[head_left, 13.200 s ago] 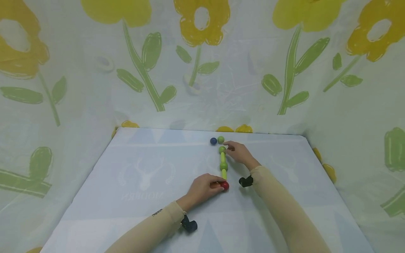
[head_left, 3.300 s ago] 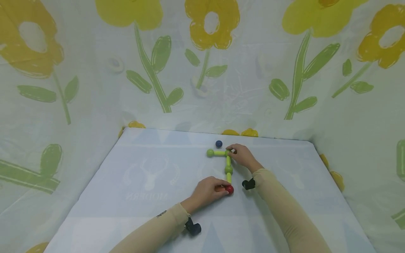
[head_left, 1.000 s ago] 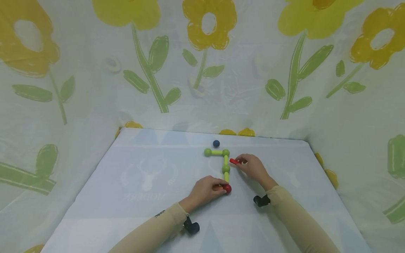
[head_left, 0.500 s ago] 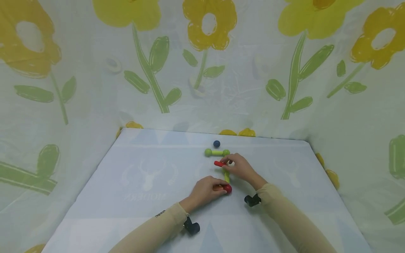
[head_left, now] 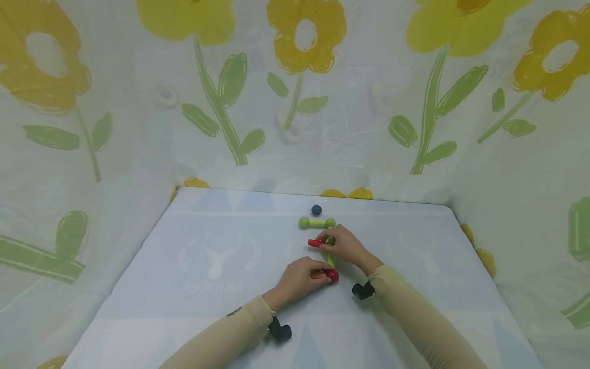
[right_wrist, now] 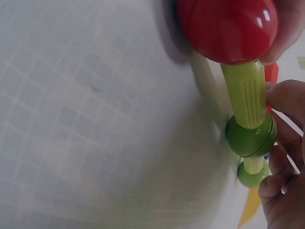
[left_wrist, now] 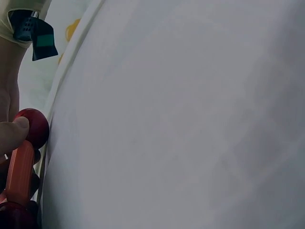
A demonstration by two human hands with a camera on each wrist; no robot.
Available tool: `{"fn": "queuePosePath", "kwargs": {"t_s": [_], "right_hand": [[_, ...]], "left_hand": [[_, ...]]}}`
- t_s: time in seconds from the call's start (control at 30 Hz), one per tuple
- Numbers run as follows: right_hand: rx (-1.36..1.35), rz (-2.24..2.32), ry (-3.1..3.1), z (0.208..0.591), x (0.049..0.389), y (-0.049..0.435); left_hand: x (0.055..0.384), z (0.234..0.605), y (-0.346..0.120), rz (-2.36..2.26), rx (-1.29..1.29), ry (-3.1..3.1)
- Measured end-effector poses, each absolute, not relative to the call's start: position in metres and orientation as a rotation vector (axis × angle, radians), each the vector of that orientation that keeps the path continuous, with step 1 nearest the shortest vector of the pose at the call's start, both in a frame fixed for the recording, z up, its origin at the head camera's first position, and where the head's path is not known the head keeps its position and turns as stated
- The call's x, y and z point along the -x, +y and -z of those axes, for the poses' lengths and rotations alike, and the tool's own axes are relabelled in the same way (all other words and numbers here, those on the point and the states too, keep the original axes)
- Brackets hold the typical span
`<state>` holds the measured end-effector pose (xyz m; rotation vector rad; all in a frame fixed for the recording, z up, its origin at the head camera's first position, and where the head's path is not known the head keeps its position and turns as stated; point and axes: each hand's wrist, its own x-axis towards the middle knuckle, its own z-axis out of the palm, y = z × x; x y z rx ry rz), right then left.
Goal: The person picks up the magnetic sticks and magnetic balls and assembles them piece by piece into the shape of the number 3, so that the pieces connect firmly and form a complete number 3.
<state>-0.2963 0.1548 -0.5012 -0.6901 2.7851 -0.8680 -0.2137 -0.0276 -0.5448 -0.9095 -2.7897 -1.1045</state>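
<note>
My left hand (head_left: 301, 279) pinches a red ball (head_left: 332, 275) at the near end of a construction-toy chain. An orange-red rod (left_wrist: 20, 174) joins that ball to a second dark red ball (left_wrist: 16, 217) in the left wrist view. From the red ball runs a light green rod (right_wrist: 245, 95) to a green ball (right_wrist: 251, 136). Farther off, a corner green ball (head_left: 330, 222) connects through a crosswise green rod (head_left: 317, 223) to an end green ball (head_left: 304, 222). My right hand (head_left: 346, 246) pinches a red rod (head_left: 315, 243) beside the middle green ball, which it partly hides.
A loose blue ball (head_left: 316, 210) lies behind the crosswise rod. The pale table (head_left: 221, 328) has its back edge not far beyond it. Flower-printed curtains (head_left: 350, 102) hang at the back and sides. Both wrists wear small black cameras (head_left: 363, 291).
Several seconds ago one green ball was loose; now a rod joins it to the corner ball. Lately my right hand brought the red rod from the chain's right across to its left. Left hand stays.
</note>
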Motion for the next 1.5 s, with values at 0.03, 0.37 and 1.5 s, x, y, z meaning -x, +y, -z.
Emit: {"fn": "queuePosePath", "kwargs": {"t_s": [0.03, 0.37, 1.5], "right_hand": [[0.683, 0.865, 2.78, 0.501, 0.296, 0.155], [0.674, 0.856, 2.775, 0.502, 0.294, 0.157], [0.631, 1.066, 2.754, 0.515, 0.286, 0.188]], "left_hand": [[0.214, 0.544, -0.027, 1.105, 0.911, -2.788], [0.212, 0.541, -0.027, 1.092, 0.897, -2.803], [0.21, 0.539, -0.026, 1.054, 0.857, -2.826]]}}
